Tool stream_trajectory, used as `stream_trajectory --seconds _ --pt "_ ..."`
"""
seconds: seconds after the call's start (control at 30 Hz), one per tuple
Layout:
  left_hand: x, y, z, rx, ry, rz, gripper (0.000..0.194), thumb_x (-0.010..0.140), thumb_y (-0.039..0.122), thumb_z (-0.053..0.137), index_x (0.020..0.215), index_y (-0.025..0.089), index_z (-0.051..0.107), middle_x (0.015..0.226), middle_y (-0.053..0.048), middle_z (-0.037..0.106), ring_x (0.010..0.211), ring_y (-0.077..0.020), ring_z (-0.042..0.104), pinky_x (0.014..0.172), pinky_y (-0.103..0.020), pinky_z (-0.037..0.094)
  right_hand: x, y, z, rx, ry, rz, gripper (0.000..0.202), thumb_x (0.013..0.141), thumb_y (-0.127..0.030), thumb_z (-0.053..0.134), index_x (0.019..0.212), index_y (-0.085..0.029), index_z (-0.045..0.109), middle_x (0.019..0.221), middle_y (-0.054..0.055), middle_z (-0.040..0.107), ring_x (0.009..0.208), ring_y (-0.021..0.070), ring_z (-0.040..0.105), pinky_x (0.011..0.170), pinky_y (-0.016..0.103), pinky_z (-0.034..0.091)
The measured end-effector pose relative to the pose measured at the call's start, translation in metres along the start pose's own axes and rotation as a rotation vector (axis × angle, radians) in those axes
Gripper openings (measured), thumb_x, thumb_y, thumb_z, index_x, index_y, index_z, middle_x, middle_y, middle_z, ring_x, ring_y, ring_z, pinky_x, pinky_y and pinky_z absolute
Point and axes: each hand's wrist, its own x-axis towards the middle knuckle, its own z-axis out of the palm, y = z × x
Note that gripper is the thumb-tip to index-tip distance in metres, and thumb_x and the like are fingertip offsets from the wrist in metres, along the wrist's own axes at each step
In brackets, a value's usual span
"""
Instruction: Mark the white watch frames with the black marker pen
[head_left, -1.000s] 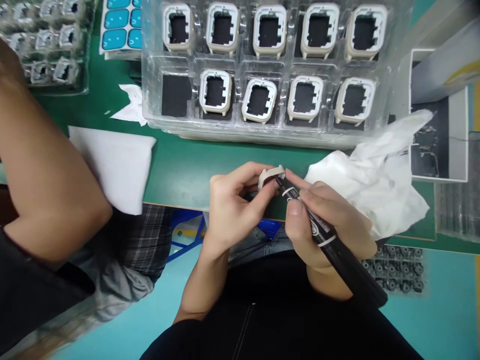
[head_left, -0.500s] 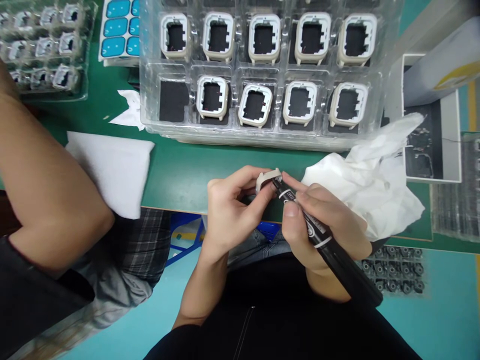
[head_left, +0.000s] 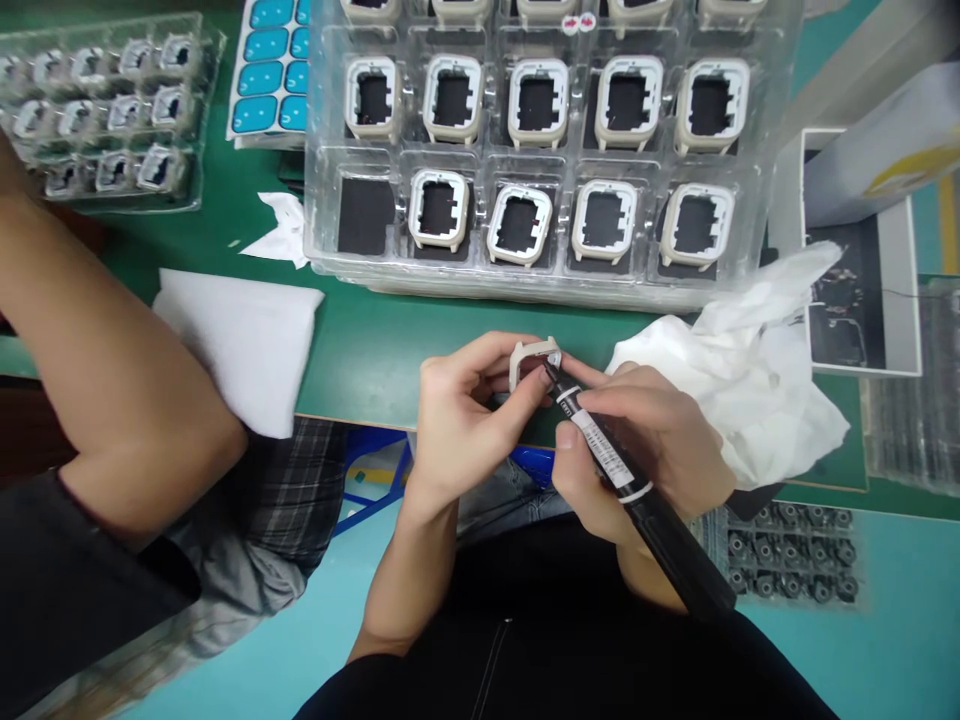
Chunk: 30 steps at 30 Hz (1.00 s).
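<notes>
Between the thumb and fingers of my left hand (head_left: 469, 425) is a beige watch case frame (head_left: 534, 352), tilted on edge. My right hand (head_left: 649, 450) is closed around a black marker pen (head_left: 611, 455) with a white label. The pen's tip meets the inner side of the frame, though the exact contact spot is too small to make out. Beyond my hands, a clear plastic tray (head_left: 450, 283) holds rows of similar beige and white frames (head_left: 604, 222). One pocket (head_left: 366, 215) at its near left holds no frame.
To the right lie a crumpled white cloth (head_left: 739, 385) and a white box (head_left: 900, 300). A folded white cloth (head_left: 240, 340) lies left, near a co-worker's arm (head_left: 135, 370). Farther left are another parts tray (head_left: 199, 165) and a blue sticker sheet (head_left: 262, 80).
The marker has rolled in my right fingers, so its white label now faces up, and its back end has swung slightly left. The tray sits a little lower as the view shifts.
</notes>
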Motion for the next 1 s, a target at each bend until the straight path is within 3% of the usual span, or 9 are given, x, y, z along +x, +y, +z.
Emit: stream_trajectory --seconds 0.27,0.4,0.5,0.6,0.7,0.87,1.0 --pt "-0.001 -0.001 -0.001 0.055 -0.001 0.01 0.017 0.091 0.032 0.085 0.103 0.02 0.083 0.089 -0.003 0.081 0.077 -0.0163 0.077 0.073 -0.024 0.065 0.0 -0.001 0.0 -0.053 0.044 -0.014 0.026 0.085 -0.01 0.072 0.106 -0.027 0.074 0.082 0.002 0.07 0.069 0.0224 0.071 0.071 0.048 0.073" --pt "-0.001 -0.001 -0.001 0.055 0.015 0.013 0.013 0.094 0.029 0.082 0.102 0.019 0.083 0.09 -0.003 0.082 0.08 -0.0166 0.079 0.074 -0.024 0.065 -0.001 0.002 -0.004 -0.019 0.021 -0.057 0.017 0.092 -0.024 0.073 0.108 -0.02 0.075 0.08 0.004 0.075 0.075 0.0261 0.078 0.068 0.043 0.071" --pt "0.0 -0.001 0.0 0.007 0.003 0.002 0.012 0.095 0.028 0.08 0.103 0.019 0.082 0.092 -0.004 0.082 0.087 -0.0188 0.081 0.079 -0.025 0.066 -0.002 0.0 -0.011 0.003 -0.034 0.047 0.02 0.094 -0.029 0.073 0.113 -0.023 0.074 0.081 0.003 0.078 0.083 0.0273 0.082 0.069 0.04 0.071" --pt "0.0 -0.001 0.001 -0.012 -0.006 -0.012 0.015 0.096 0.031 0.08 0.104 0.019 0.082 0.092 -0.004 0.083 0.086 -0.0194 0.081 0.082 -0.028 0.067 -0.002 -0.003 -0.02 -0.018 -0.12 0.183 0.021 0.091 -0.023 0.076 0.111 -0.026 0.073 0.093 0.004 0.083 0.081 0.024 0.082 0.069 0.037 0.07" --pt "0.0 -0.001 0.001 -0.002 0.002 -0.011 0.017 0.095 0.032 0.081 0.105 0.018 0.082 0.092 -0.005 0.083 0.083 -0.0192 0.081 0.083 -0.028 0.068 0.001 -0.004 -0.022 0.005 -0.193 0.199 0.025 0.085 -0.013 0.077 0.107 -0.025 0.073 0.103 0.008 0.083 0.075 0.0222 0.08 0.064 0.037 0.069" --pt "-0.001 -0.004 0.001 0.002 0.023 0.043 0.012 0.094 0.025 0.081 0.104 0.019 0.083 0.094 -0.003 0.084 0.085 -0.0166 0.08 0.08 -0.023 0.066 0.0 0.001 -0.009 0.055 0.019 0.028 0.035 0.078 -0.006 0.078 0.107 -0.024 0.071 0.083 0.0 0.071 0.074 0.0204 0.075 0.083 0.046 0.074" --pt "0.0 -0.005 0.001 0.014 0.03 0.07 0.012 0.092 0.024 0.083 0.103 0.019 0.083 0.094 -0.003 0.084 0.083 -0.0156 0.08 0.078 -0.022 0.066 -0.003 0.0 -0.006 0.053 -0.002 0.063 0.036 0.078 -0.006 0.078 0.108 -0.024 0.071 0.088 0.001 0.068 0.076 0.0193 0.071 0.088 0.049 0.074"
